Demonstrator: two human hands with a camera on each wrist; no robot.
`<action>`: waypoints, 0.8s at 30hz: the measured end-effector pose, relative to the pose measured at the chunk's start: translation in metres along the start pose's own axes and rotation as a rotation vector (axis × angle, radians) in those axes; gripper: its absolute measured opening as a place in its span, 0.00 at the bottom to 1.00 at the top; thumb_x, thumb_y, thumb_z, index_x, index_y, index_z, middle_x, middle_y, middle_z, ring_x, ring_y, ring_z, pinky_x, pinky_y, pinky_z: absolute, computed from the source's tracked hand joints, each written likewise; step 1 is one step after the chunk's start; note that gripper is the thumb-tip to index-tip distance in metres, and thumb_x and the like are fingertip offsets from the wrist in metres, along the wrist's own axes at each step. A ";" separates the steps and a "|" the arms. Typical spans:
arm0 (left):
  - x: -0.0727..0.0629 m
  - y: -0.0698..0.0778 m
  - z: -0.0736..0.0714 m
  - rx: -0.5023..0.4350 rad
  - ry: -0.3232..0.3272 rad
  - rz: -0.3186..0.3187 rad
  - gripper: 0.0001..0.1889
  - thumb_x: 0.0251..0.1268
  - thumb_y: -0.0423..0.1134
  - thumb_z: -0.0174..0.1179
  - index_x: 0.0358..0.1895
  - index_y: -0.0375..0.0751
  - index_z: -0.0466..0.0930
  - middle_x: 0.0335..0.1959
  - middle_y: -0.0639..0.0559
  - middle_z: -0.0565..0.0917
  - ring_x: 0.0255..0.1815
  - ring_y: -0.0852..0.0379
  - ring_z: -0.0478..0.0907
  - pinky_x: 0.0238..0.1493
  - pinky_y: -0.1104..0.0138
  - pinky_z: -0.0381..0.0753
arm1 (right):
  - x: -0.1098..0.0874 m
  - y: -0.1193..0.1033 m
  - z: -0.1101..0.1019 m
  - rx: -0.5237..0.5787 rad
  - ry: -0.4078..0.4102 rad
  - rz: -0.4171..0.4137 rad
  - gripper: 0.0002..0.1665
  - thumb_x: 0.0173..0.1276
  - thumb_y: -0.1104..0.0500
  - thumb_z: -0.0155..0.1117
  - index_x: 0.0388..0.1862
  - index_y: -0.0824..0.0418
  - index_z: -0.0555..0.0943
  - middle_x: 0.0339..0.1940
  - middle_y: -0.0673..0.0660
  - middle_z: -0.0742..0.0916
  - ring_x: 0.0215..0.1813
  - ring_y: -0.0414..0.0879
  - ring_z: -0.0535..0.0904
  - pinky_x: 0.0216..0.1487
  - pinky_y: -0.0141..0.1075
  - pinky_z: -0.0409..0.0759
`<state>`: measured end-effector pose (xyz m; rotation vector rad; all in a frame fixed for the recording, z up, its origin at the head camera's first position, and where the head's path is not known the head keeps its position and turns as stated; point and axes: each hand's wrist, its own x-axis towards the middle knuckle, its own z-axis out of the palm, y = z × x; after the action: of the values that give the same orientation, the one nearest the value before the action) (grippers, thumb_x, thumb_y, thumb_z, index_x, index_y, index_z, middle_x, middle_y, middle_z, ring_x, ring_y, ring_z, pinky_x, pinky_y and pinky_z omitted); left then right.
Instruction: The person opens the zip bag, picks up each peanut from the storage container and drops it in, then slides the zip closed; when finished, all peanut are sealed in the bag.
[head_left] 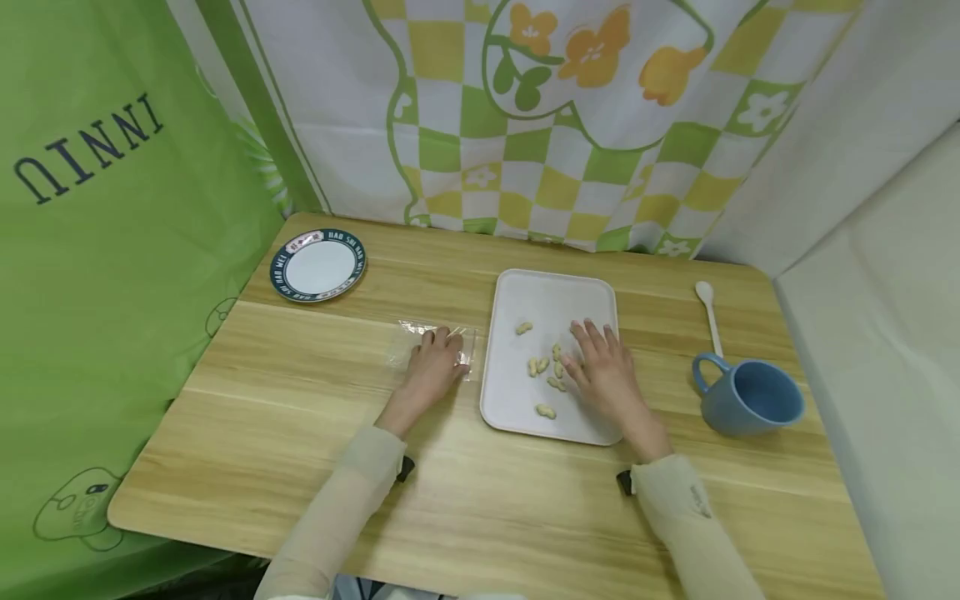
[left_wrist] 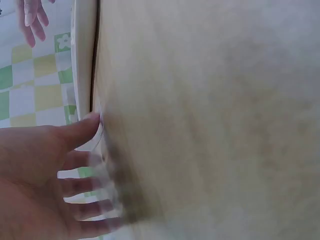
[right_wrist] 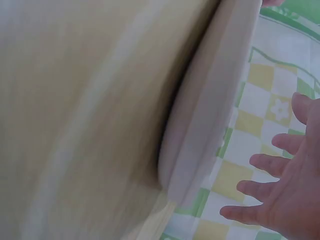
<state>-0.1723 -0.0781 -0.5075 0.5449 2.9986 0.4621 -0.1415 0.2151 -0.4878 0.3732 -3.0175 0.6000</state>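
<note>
My left hand [head_left: 433,367] rests on a clear plastic bag [head_left: 403,343] that lies flat on the table to the left of the tray. In the left wrist view, the fingers [left_wrist: 80,186] and thumb touch the thin, see-through film, spread apart from one another. Over the right side of the white tray [head_left: 517,292] is my right hand [head_left: 607,371], its fingers spread and holding nothing. Several peanuts [head_left: 546,411] in their shells lie scattered in the tray, left of that hand. The right wrist view shows the hand [right_wrist: 285,175] raised above the tray's rim [right_wrist: 200,125].
A plate with a dark patterned rim [head_left: 279,271] sits at the table's back left. To the right stand a blue mug [head_left: 738,408] and, behind it, a white spoon [head_left: 707,300]. Patterned curtains hang along the back and left of the wooden table [head_left: 480,508].
</note>
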 end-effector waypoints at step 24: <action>-0.026 0.003 -0.005 -0.301 0.246 0.020 0.24 0.66 0.42 0.61 0.64 0.41 0.73 0.56 0.42 0.78 0.52 0.43 0.77 0.47 0.52 0.81 | -0.003 -0.077 0.002 0.503 -0.013 -0.109 0.21 0.75 0.52 0.54 0.60 0.60 0.77 0.59 0.57 0.80 0.61 0.53 0.75 0.59 0.50 0.75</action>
<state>-0.1479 -0.0856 -0.5017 0.5260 3.0602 1.0314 -0.1203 0.1455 -0.4612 0.5536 -2.7961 1.3466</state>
